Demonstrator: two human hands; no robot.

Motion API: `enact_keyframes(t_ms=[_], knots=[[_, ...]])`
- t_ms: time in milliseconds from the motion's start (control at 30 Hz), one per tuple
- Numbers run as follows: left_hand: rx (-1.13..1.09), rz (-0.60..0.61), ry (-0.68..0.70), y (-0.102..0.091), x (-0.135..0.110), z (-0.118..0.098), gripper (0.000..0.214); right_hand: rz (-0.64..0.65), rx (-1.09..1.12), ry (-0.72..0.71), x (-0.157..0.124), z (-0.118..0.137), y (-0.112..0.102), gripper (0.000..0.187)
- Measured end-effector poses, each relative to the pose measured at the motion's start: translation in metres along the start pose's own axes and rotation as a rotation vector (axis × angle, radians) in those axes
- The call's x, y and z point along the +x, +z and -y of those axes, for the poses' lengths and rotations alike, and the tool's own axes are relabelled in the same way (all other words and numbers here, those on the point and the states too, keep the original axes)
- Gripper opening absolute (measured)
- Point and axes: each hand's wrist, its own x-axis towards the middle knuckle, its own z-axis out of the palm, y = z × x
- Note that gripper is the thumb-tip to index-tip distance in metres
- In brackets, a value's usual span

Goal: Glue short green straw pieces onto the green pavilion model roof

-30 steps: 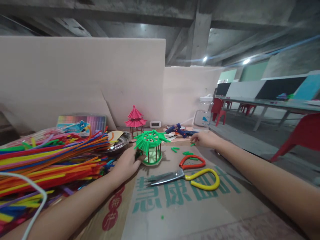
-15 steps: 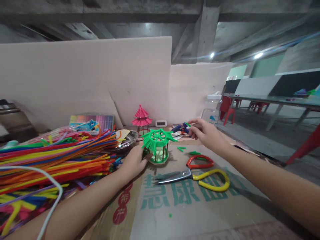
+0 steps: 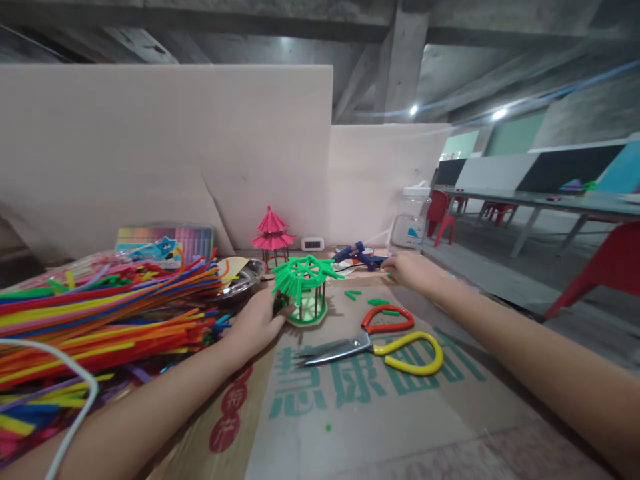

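My left hand is closed on the left side of a small pavilion model, with its thumb near the base. The model has a roof of green pipe-cleaner strips, brown posts and a green-rimmed base. My right hand is pinched around a short green pipe-cleaner piece, only its tip showing. Just left of those fingers lies a blue glue gun. Scissors with one red and one yellow handle lie open on the cardboard in front of the model.
Bundles of colourful pipe cleaners fill the left side. Behind stand a pink pavilion model, a small digital clock, a marker set and a clear plastic jar. Green offcuts lie on the cardboard. A white cable curves at left.
My right hand has drawn away from the glue gun, down and to the right of it, with the green piece. The glue gun now lies on the table. The whole view has shifted slightly.
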Motion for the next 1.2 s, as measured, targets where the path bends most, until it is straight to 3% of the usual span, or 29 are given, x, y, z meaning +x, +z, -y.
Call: enact_keyframes(t_ms=[100, 267, 400, 600, 700, 833, 967, 1100, 1200], knots=[[-0.010, 0.006, 0.016, -0.002, 0.000, -0.003, 0.034, 0.006, 0.101, -0.090, 0.001, 0.014, 0.004, 0.025], [-0.001, -0.007, 0.022, -0.004, 0.000, -0.007, 0.033, 0.075, 0.202, -0.164, -0.005, 0.042, 0.030, 0.016], [0.020, -0.004, 0.002, -0.004, -0.001, -0.007, 0.034, 0.011, 0.220, -0.151, -0.011, 0.049, 0.041, 0.011], [-0.017, -0.012, 0.025, -0.002, -0.003, -0.006, 0.034, -0.214, 0.351, -0.060, -0.011, 0.050, 0.016, 0.016], [-0.030, -0.027, 0.051, -0.003, -0.003, -0.007, 0.032, -0.352, 0.668, -0.057, -0.018, 0.067, -0.006, 0.015], [-0.021, -0.039, 0.062, -0.004, -0.003, -0.010, 0.027, -0.307, 0.980, -0.130, -0.040, 0.105, -0.018, 0.028], [0.003, -0.053, 0.101, -0.005, -0.003, -0.010, 0.030, -0.234, 1.054, -0.154, -0.060, 0.128, -0.002, 0.034], [0.022, -0.044, 0.131, -0.005, -0.004, -0.008, 0.037, -0.243, 1.026, -0.173, -0.066, 0.128, 0.023, 0.036], [0.026, -0.036, 0.143, -0.004, -0.004, -0.007, 0.039, -0.266, 0.962, -0.189, -0.069, 0.127, 0.030, 0.033]])
